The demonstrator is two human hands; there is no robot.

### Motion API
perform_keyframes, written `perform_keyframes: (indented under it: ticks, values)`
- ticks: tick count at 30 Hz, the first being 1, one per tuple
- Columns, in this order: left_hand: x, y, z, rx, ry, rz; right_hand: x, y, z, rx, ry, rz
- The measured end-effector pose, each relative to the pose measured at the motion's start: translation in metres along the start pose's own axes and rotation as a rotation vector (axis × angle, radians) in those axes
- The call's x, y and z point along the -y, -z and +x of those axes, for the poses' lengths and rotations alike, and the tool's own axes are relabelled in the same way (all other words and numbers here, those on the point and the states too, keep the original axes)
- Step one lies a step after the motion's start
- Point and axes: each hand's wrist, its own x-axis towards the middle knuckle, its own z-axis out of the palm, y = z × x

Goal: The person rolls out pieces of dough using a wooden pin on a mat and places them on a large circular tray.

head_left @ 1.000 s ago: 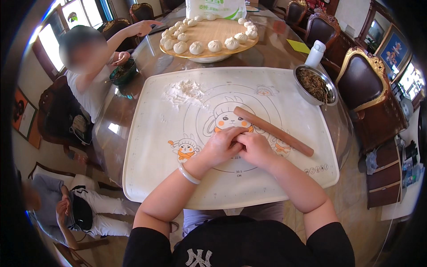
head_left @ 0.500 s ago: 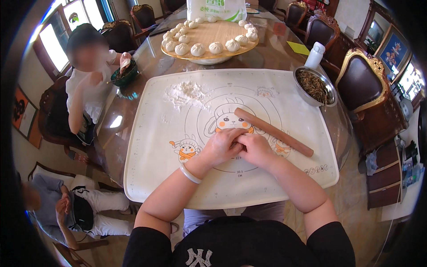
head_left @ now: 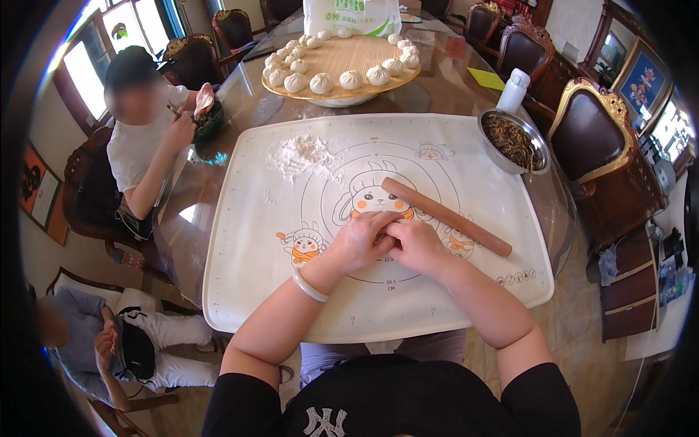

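My left hand (head_left: 358,239) and my right hand (head_left: 416,242) meet over the middle of a cream kneading mat (head_left: 247,291) printed with rabbits and rings. Their curled fingers press against each other, and whatever may lie between them is hidden. A pale bangle (head_left: 309,286) circles my left wrist. Just beyond my right hand, a wooden rolling pin (head_left: 448,217) lies slantwise on the mat. Farther off to the left is a heap of white flour (head_left: 302,156).
A steel bowl of dark chopped filling (head_left: 514,142) stands at the mat's far right corner, near a white bottle (head_left: 515,90). Round buns (head_left: 350,80) ring a woven tray (head_left: 342,54). At left, a person (head_left: 149,138) works over a dark green bowl (head_left: 209,122); another sits lower left.
My hands stay together in nearly the same place. The person at the left has turned toward the green bowl and now holds a thin utensil above it.
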Motion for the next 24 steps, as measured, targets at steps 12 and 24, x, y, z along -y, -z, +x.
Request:
perform_keyframes:
  ticks: [12, 24]
  values:
    - [0.0005, -0.0011, 0.0002, -0.03, -0.017, 0.023, -0.0008, -0.0014, 0.0006, 0.0, 0.0, -0.008]
    - [-0.0017, 0.0009, 0.0004, -0.001, 0.013, 0.031, -0.0027, -0.0028, 0.0004, 0.006, 0.002, -0.004]
